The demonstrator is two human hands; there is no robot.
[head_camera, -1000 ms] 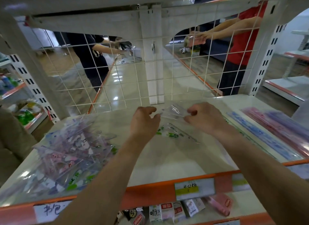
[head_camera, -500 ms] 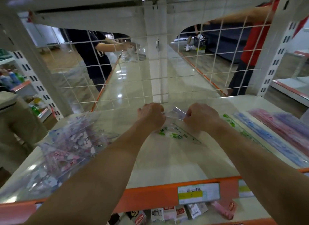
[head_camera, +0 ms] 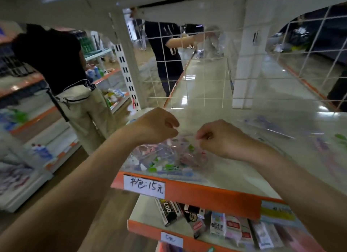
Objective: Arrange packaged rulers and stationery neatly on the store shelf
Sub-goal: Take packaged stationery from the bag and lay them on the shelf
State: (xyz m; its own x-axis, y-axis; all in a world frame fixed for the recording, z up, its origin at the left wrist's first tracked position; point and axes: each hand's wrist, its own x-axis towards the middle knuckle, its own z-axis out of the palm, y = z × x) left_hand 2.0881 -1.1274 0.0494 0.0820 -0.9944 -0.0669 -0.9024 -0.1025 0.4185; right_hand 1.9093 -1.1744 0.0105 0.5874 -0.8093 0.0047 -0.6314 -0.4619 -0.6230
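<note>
A heap of clear packets printed pink, purple and green (head_camera: 163, 158) lies at the left end of the white shelf (head_camera: 234, 176). My left hand (head_camera: 157, 126) and my right hand (head_camera: 221, 139) hover just above that heap, close together, fingers curled. Between their fingertips they pinch a thin clear packet (head_camera: 185, 134), which is blurred and hard to make out. More clear packaged rulers (head_camera: 272, 126) lie further right on the shelf, also blurred.
A wire grid (head_camera: 187, 73) backs the shelf. Its orange front edge carries a handwritten price label (head_camera: 144, 186). Small boxed goods (head_camera: 216, 221) fill the shelf below. One person in black top and beige trousers (head_camera: 75, 83) stands left; another (head_camera: 169, 54) stands behind the grid.
The view has swung left. Both hands have carried the clear packet from the middle of the shelf to above the heap at its left end.
</note>
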